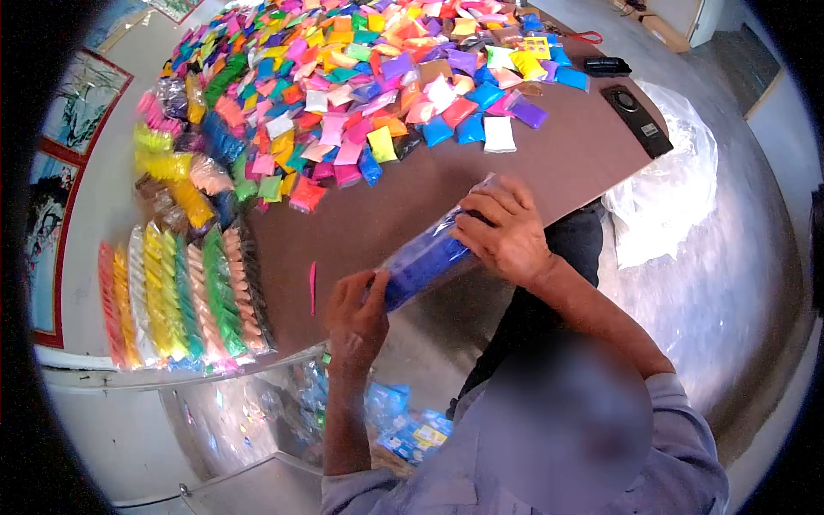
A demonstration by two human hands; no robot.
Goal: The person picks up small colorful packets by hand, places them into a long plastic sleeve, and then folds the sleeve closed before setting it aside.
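A long clear plastic bag filled with dark blue packets (422, 268) is stretched at a slant over the front edge of the brown table. My left hand (359, 313) grips its lower left end, thumb along the side. At the upper right end, the fingers of my right hand (505, 225) are closed on the bag near its loose, crinkled plastic. A thin pink strip (312, 288) lies on the table to the left of my left hand. Beyond my hands spreads a big heap of small colourful packets (348, 129).
Filled bags of packets in several colours (176, 296) stand in a row at the table's left front, with more bags (176, 180) piled behind. A black device (636, 118) and a small black object (607, 66) lie at the right. White plastic (665, 180) hangs beside the table.
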